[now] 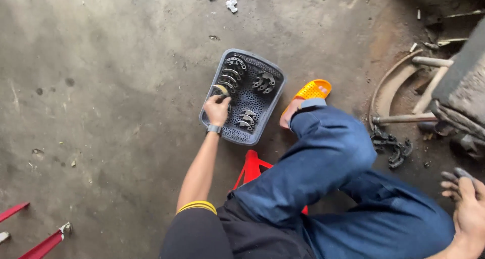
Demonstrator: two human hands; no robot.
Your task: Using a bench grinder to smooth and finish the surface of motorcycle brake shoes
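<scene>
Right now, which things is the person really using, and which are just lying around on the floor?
In use:
left hand, setting a curved metal piece down
grey basket with rows of the same pieces
right hand, its grip on more pieces

Lying about:
orange sandal
crumpled paper
red metal bars

basket point(273, 95): grey-blue, with a pattern of tiny holes all over
curved metal pieces point(264, 81) in the basket: dark grey and shiny silver
sandal point(312, 90): bright orange, with rows of little holes
trousers point(333, 158): dark blue
sleeve point(194, 234): black, with yellow stripes at the edge
wristband point(214, 129): grey
stool point(251, 169): red
floor point(101, 87): grey, with dark spots
pile of pieces point(391, 147) on the right: black
</scene>
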